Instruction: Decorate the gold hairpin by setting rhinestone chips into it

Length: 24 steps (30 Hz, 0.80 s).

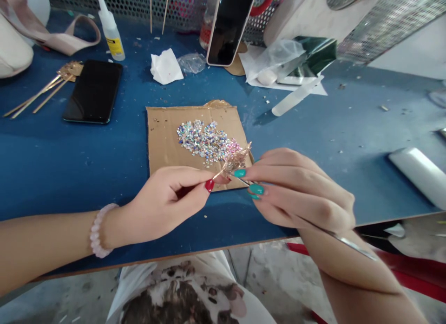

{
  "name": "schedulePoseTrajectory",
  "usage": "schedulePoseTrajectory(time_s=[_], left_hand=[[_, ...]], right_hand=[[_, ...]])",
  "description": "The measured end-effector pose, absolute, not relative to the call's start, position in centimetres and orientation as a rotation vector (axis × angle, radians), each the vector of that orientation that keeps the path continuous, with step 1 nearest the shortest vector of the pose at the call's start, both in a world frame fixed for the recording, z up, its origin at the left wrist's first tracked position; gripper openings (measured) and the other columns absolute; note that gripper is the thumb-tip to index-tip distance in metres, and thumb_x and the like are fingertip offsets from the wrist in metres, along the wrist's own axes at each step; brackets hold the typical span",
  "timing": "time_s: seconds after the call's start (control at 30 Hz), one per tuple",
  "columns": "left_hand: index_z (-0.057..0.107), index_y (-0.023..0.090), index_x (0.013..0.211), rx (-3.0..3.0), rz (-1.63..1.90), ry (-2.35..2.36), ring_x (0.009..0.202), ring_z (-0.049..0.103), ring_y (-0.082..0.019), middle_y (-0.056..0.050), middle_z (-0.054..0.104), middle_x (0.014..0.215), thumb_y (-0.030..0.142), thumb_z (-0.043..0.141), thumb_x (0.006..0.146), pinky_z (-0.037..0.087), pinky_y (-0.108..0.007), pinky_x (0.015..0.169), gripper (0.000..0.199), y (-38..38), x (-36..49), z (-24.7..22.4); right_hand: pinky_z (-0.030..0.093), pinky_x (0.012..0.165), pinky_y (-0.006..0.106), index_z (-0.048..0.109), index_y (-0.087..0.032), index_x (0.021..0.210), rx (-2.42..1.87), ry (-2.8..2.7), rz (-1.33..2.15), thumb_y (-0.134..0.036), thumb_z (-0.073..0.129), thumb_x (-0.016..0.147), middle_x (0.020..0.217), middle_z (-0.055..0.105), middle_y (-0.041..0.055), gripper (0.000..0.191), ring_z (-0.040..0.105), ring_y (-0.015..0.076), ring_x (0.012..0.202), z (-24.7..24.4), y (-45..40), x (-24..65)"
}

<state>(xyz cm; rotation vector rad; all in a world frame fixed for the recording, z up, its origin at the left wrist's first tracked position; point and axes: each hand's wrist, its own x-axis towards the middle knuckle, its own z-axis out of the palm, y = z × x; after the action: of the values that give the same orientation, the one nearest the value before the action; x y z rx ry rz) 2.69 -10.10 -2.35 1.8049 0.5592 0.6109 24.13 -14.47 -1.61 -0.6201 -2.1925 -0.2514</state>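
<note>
One metal tool [357, 247]: middle hidden by right hand [304, 189], tip unclear.

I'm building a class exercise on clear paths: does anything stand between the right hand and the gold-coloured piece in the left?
Nothing visible but the slim metal tool the right hand holds, pointing at the gold-coloured piece. The sparkly flakes lie on the cardboard beyond.

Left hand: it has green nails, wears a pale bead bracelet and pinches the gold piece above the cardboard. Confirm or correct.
Not green: the head view shows red nails on the left hand; the bracelet and gold piece are as stated.
</note>
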Motion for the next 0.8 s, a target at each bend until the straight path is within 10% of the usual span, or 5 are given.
schedulePoseTrajectory(time_s=[0.8], left_hand=[[0.060,0.014,0.065,1.854,0.581,0.559,0.057,0.047,-0.008,0.000,0.057,0.067,0.022,0.042,0.091,0.038,-0.018,0.050,0.032,-10.40,2.59,-2.56]], right_hand=[[0.060,0.063,0.033,0.055,-0.017,0.073,-0.616,-2.098,-0.295,-0.007,0.060,0.080,0.087,0.070,0.0074,0.013,0.069,0.0192,0.082,-1.50,-15.04,23.95]])
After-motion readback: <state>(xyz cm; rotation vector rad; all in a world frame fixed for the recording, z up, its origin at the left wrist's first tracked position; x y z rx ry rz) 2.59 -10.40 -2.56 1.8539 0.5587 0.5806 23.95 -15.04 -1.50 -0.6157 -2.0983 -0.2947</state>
